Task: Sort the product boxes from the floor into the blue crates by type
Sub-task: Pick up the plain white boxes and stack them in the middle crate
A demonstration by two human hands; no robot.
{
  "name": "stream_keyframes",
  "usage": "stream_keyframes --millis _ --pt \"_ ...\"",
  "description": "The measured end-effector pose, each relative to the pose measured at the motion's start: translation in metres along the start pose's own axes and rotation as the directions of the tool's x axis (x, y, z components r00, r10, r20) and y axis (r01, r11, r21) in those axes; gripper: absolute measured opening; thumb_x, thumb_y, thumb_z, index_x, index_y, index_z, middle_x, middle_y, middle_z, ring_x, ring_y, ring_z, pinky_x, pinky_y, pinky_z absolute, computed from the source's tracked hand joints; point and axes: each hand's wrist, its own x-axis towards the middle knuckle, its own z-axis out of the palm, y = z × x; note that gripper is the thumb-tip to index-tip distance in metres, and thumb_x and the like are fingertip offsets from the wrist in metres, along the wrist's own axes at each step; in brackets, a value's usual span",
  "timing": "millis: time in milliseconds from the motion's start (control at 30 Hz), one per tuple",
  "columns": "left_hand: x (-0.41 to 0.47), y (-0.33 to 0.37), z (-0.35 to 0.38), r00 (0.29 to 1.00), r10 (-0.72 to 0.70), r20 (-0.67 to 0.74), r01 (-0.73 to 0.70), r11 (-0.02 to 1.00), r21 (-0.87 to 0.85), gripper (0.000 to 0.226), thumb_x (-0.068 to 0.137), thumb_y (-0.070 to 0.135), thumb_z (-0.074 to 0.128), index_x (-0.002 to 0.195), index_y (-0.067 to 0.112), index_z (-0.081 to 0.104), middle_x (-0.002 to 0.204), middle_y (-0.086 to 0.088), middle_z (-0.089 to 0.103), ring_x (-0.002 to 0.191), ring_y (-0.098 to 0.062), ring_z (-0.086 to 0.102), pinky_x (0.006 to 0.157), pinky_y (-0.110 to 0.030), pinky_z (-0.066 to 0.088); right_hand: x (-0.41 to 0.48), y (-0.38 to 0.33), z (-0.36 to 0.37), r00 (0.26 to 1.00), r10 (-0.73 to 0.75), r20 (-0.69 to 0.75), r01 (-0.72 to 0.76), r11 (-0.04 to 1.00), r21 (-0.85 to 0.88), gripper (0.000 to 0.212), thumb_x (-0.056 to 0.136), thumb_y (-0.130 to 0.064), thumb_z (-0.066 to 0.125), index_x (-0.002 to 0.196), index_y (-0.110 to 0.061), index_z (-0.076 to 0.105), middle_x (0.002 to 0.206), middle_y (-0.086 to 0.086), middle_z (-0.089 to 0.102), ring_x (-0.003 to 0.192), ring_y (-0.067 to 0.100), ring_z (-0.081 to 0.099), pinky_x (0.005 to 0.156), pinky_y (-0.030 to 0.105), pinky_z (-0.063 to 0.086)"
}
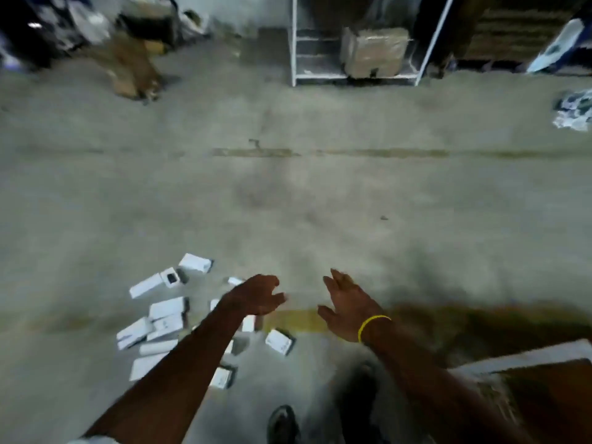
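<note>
Roughly a dozen white product boxes (168, 307) lie scattered on the concrete floor (288, 187); blur prevents an exact count. The left hand (256, 294) hovers over the scatter's right edge, and the right hand (347, 304), wearing one yellow band (371, 321), is beside it, clear of the boxes; each grip is apart, fingers loose, holding nothing. One brown carton (544, 405) sits at lower right, its contents too blurred to tell.

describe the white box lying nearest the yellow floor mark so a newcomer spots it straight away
On the concrete floor, a scatter of white boxes lies at lower left. Follow it right to the worn yellow stripe; just below its left end lies one white box with a dark edge. It is the rightmost box, apart from the pile.
</note>
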Motion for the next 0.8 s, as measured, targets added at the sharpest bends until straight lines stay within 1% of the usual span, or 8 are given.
stream_keyframes --millis 100,200,300,367,467,533,667,800 --pt "-0.044 -0.076 0.045 0.982 -0.182 0.052 0.185 0.981 -0.065 0.051 0.091 0.054 0.057 0.118 0.011 0.062 0.122 -0.013 0.065 0.117 -0.031 0.059 0.094 -0.036 0.047 0.026 -0.043 0.047 0.984 -0.098 0.147 0.112 0.989 -0.092 0.072 0.099 -0.046 0.043 0.155 -0.010 0.016 0.164 0.012 0.004 0.151 0.030 0.009 0.122 0.038 0.014" --pt "-0.074 -0.119 0.081 0.948 -0.309 0.080 0.319 0.925 -0.205 0.044 0.091 0.043 0.065 0.107 0.002 0.066 0.104 -0.014 0.065 0.098 -0.025 0.062 0.089 -0.037 0.047 0.045 -0.074 0.081 0.955 -0.176 0.241 0.208 0.971 -0.116 0.069 0.098 -0.045 0.046 0.153 -0.012 0.023 0.164 0.010 0.008 0.150 0.029 0.013 0.121 0.038 0.016" --pt "-0.096 -0.138 0.101 0.915 -0.393 0.088 0.402 0.874 -0.271 0.046 0.094 0.045 0.061 0.124 0.010 0.062 0.125 -0.008 0.063 0.118 -0.027 0.059 0.098 -0.032 0.045 0.066 -0.088 0.112 0.919 -0.214 0.330 0.262 0.959 -0.108 0.068 0.097 -0.046 0.049 0.152 -0.014 0.025 0.165 0.008 0.008 0.151 0.027 0.012 0.121 0.037 0.015" --pt "-0.103 -0.148 0.112 0.885 -0.451 0.118 0.465 0.833 -0.299 0.046 0.095 0.045 0.060 0.127 0.013 0.059 0.128 -0.006 0.061 0.120 -0.026 0.056 0.098 -0.029 0.043 0.082 -0.090 0.130 0.892 -0.224 0.391 0.282 0.955 -0.096 0.071 0.097 -0.046 0.049 0.154 -0.016 0.022 0.165 0.008 0.007 0.151 0.026 0.011 0.122 0.035 0.013" --pt "-0.101 -0.166 0.129 0.842 -0.522 0.136 0.535 0.771 -0.345 0.051 0.093 0.048 0.061 0.128 0.011 0.058 0.127 -0.010 0.063 0.120 -0.028 0.057 0.098 -0.031 0.044 0.106 -0.080 0.153 0.871 -0.228 0.436 0.286 0.956 -0.072 0.074 0.097 -0.046 0.048 0.157 -0.016 0.014 0.165 0.008 0.002 0.152 0.023 0.006 0.122 0.033 0.009" --pt "-0.088 -0.180 0.141 0.807 -0.573 0.147 0.580 0.719 -0.383 0.056 0.094 0.048 0.061 0.134 0.010 0.054 0.135 -0.010 0.058 0.125 -0.027 0.054 0.101 -0.031 0.042 0.128 -0.068 0.170 0.869 -0.241 0.432 0.299 0.952 -0.070 0.072 0.098 -0.040 0.046 0.156 -0.014 0.014 0.165 0.008 0.002 0.152 0.022 0.008 0.121 0.031 0.010" --pt "-0.055 -0.209 0.160 0.784 -0.601 0.153 0.605 0.686 -0.404 0.059 0.096 0.046 0.058 0.142 0.012 0.048 0.145 -0.008 0.052 0.132 -0.025 0.049 0.107 -0.031 0.039 0.169 -0.044 0.211 0.856 -0.260 0.447 0.341 0.933 -0.111 0.076 0.095 -0.039 0.045 0.156 -0.014 0.007 0.165 0.007 0.000 0.151 0.024 0.012 0.120 0.030 0.011" --pt "-0.004 -0.249 0.187 0.733 -0.660 0.167 0.644 0.593 -0.483 0.054 0.092 0.044 0.065 0.131 0.009 0.057 0.133 -0.012 0.061 0.120 -0.029 0.058 0.098 -0.030 0.043 0.228 -0.018 0.265 0.825 -0.223 0.520 0.358 0.918 -0.174 0.077 0.096 -0.037 0.045 0.156 -0.014 0.002 0.165 0.008 0.003 0.152 0.025 0.007 0.122 0.032 0.009"
